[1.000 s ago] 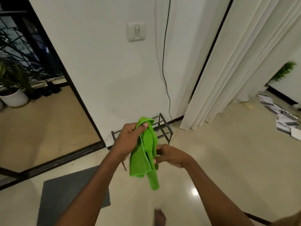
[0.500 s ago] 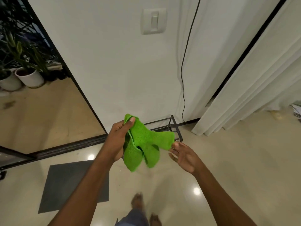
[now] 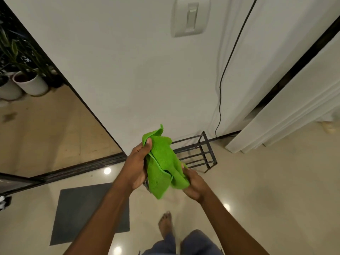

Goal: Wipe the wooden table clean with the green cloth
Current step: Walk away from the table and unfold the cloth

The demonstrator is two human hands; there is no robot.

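Floor (image 3: 257, 181) of pale glossy tile fills the lower view, with a white wall (image 3: 138, 70) ahead at twelve o'clock; no wooden worktop shows anywhere. A grey mat (image 3: 79, 212) lies at eight o'clock, a black wire rack (image 3: 200, 153) at one o'clock against the wall. Mid-frame hangs the green cloth (image 3: 161, 162), bunched in the air between both hands. The left hand (image 3: 137, 166) pinches its top edge under the thumb; the right hand (image 3: 195, 183) has its fingers closed on the lower fold. Best to fold it into a flat pad before wiping, I judge.
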